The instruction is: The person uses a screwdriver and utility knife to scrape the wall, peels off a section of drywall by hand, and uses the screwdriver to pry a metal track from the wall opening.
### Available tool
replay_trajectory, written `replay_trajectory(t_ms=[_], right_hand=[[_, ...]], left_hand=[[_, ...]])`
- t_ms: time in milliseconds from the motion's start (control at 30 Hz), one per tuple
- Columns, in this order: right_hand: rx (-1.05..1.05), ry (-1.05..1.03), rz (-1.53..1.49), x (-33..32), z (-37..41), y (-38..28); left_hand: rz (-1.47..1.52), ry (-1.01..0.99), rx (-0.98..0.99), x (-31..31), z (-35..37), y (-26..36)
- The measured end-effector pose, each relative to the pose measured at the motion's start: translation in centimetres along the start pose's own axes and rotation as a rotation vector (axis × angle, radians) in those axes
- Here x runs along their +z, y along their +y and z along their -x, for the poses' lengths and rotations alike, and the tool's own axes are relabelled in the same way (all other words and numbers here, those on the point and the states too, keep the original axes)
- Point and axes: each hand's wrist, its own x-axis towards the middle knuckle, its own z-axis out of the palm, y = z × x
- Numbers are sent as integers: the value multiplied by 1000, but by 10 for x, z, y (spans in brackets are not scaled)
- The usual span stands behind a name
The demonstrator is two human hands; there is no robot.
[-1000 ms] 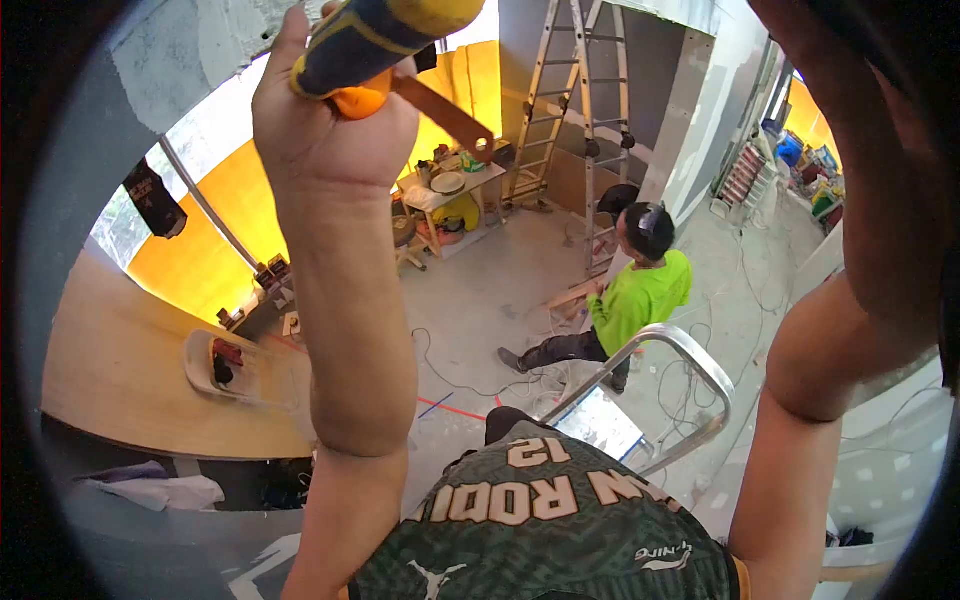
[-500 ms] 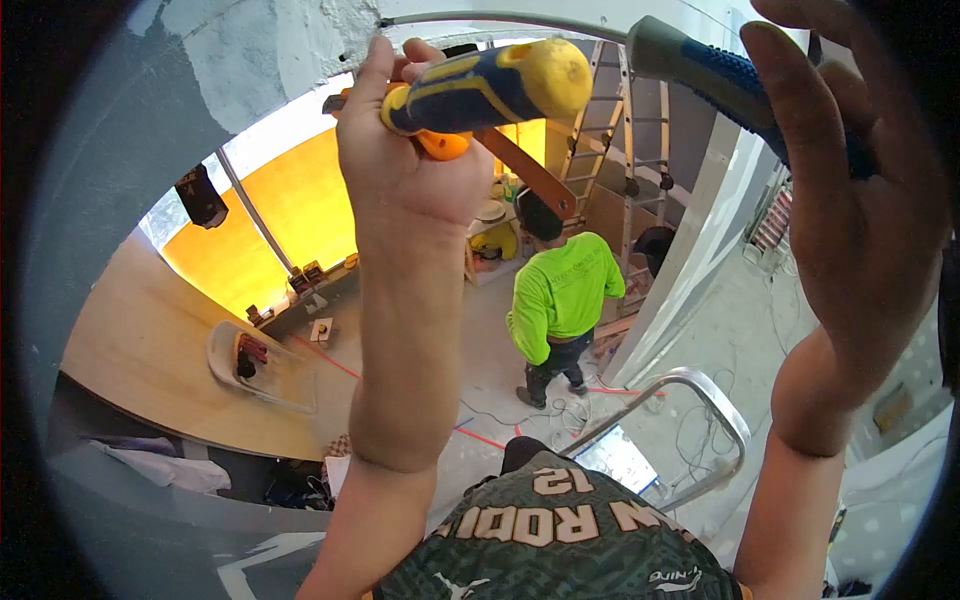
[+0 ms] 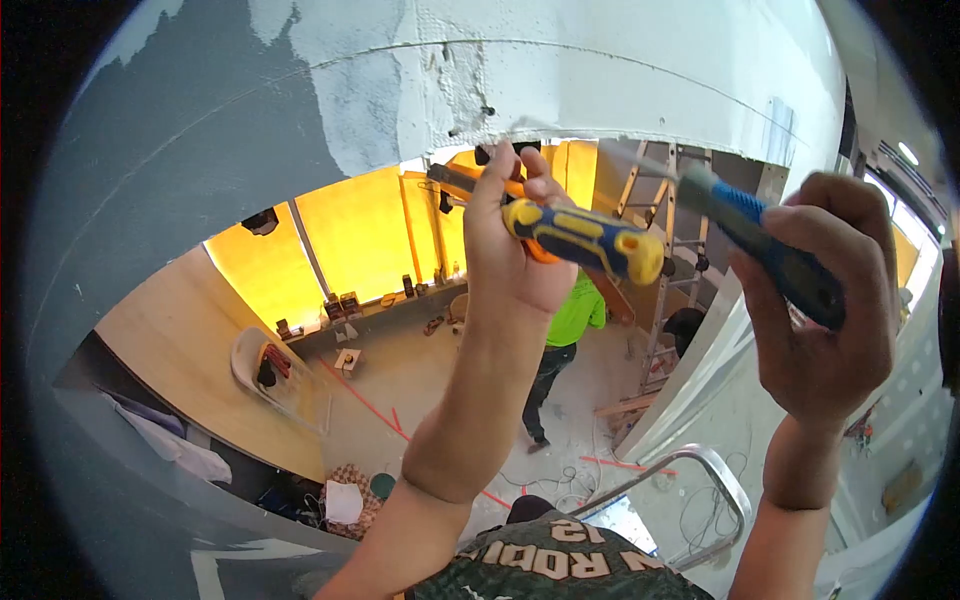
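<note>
My left hand [image 3: 505, 245] is raised under the lower edge of the plastered wall [image 3: 590, 90], wrapped round a yellow-and-blue tool handle [image 3: 585, 235] and an orange-bodied tool with a dark end [image 3: 457, 181]. Whatever lies inside that palm is hidden. A flat brown strip [image 3: 612, 298] sticks out below this hand. Its fingertips are right at the wall's edge, beneath small dark holes [image 3: 487, 111]. To the right, my right hand [image 3: 830, 290] grips a screwdriver with a grey-and-blue handle [image 3: 765, 240]. Its shaft is motion-blurred and points left, towards the same edge.
Below, a person in a bright green top [image 3: 577, 320] stands near stepladders [image 3: 655, 260]. A metal rail [image 3: 725, 475] curves close by my body. White chair [image 3: 250, 375], yellow-lit panels [image 3: 350, 250], red floor lines [image 3: 365, 400] and loose cables [image 3: 570, 480] lie beyond.
My view has tilted up, showing more wall. Both hands sit lower in view, and the screwdriver's tip is no longer sharp at the wall. The person in green is now partly behind my left hand.
</note>
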Motion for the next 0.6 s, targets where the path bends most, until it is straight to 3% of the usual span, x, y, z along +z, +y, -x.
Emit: replay_trajectory(t_ms=[33,67,167,200,333,400,600], right_hand=[[13,19,-26,0,2,0],[25,37,-53,0,4,0],[316,133,-100,-3,18,-14],[307,144,-97,2,23,-19],[503,293,-394,61,56,-53],[654,373,-574,109,86,-80],[1005,76,-935,200,142,-165]], left_hand=[[-30,78,72,5,7,-4],[-40,7,84,-2,11,-3],[-124,59,152,-26,45,-14],[-165,81,171,-37,57,-18],[-36,125,20,-80,101,-26],[-84,298,-1,-100,122,-24],[-140,550,73,-187,191,6]])
